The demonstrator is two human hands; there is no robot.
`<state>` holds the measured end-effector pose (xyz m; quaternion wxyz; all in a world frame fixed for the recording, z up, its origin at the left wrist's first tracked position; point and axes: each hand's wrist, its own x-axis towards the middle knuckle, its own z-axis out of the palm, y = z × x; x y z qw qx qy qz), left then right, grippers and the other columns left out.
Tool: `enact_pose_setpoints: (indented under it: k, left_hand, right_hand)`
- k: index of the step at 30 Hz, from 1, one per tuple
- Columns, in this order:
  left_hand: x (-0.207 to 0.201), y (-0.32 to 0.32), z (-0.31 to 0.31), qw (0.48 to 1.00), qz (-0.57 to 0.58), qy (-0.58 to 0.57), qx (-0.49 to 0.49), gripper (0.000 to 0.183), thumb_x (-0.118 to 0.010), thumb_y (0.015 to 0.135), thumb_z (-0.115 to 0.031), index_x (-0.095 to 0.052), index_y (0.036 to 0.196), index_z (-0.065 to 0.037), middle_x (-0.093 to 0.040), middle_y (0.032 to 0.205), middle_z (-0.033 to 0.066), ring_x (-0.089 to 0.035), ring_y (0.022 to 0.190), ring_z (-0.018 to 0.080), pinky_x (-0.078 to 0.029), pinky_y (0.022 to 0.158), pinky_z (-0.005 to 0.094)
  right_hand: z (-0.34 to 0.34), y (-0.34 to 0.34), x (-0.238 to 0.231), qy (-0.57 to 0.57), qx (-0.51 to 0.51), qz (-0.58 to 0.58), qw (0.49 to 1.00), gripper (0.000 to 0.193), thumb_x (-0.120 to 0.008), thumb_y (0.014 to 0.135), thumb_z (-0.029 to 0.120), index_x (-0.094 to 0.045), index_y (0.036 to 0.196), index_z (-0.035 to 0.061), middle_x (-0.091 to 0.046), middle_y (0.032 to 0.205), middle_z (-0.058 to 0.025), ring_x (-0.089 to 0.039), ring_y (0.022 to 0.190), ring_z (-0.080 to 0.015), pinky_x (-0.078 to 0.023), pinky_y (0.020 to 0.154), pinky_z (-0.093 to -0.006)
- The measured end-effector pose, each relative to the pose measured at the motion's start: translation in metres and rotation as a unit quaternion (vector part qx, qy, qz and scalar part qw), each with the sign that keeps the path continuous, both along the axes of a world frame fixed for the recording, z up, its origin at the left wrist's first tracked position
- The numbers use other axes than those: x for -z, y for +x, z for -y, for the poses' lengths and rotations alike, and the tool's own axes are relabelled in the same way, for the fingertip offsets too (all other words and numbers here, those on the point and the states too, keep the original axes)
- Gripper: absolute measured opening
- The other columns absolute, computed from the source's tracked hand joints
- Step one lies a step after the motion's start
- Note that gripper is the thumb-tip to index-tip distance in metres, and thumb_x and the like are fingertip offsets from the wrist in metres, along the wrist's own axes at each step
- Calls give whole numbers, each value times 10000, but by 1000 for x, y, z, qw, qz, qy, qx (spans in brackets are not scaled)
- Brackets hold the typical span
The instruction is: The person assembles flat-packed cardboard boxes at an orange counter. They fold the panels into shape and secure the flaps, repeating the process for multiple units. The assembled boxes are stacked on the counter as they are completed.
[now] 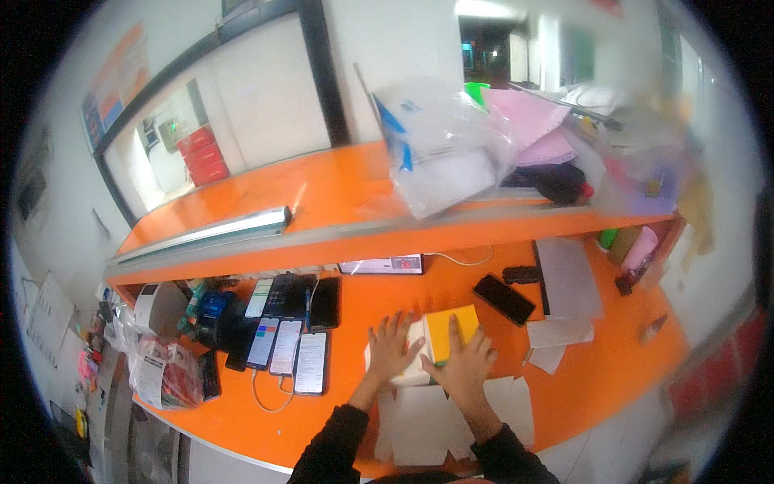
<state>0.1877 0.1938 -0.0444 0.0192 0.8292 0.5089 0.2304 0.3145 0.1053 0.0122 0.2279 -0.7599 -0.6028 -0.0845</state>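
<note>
A yellow pad-like block (452, 327) lies on the orange desk, with a white part (414, 374) beside it on its left. Whether the two are one piece, I cannot tell. My left hand (391, 348) rests on the white part with its fingers spread and grips nothing. Against the yellow block, my right hand (465, 363) has its fingers apart and stretched over its surface. Pale sheets of card or paper (419, 419) lie just in front, partly under my forearms.
Several phones (311, 363) with cables lie to the left, near a plastic-wrapped bundle (169, 371). A dark phone (504, 298) and papers (556, 332) are on the right. Beyond, a raised orange shelf (322, 181) carries plastic bags (443, 145).
</note>
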Motion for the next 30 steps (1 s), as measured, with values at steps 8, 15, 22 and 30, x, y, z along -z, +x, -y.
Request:
enact_pose_setpoints:
  k: [8, 15, 22, 30]
  left_hand:
    - [5, -10, 37, 998, 0, -44, -47, 594, -343, 743, -499, -223, 1224, -173, -268, 1223, 131, -241, 1109, 335, -121, 854, 552]
    - [-7, -40, 52, 996, -71, -9, -58, 606, -354, 733, -515, -253, 1210, -155, -284, 1212, 136, -253, 1102, 338, -125, 847, 566]
    - [-35, -48, 66, 998, -12, 59, -13, 503, -447, 728, -397, -367, 1139, -117, -358, 1164, 116, -311, 1076, 303, -176, 867, 509]
    - [-78, -49, 105, 998, -11, 60, 32, 440, -493, 717, -334, -422, 1099, -127, -348, 1185, 85, -238, 1143, 279, -92, 915, 487]
  right_hand:
    - [15, 0, 10, 19, -34, 37, 999, 815, -555, 544, 532, -287, 1196, 122, -289, 1066, -248, -337, 846, -316, -254, 680, -411]
    - [39, -17, 6, 10, -99, 8, 995, 846, -544, 546, 575, -273, 1202, 116, -301, 1057, -259, -353, 813, -318, -272, 691, -402]
    - [90, 20, 14, -79, -243, -162, 953, 911, -677, 503, 420, -238, 1169, -19, -123, 1194, -295, -150, 1124, -409, -179, 890, -487]
    - [157, 12, 52, -289, -435, 2, 853, 433, -586, 634, 254, -469, 1030, 125, -331, 1184, -73, -314, 1079, -286, -264, 866, -413]
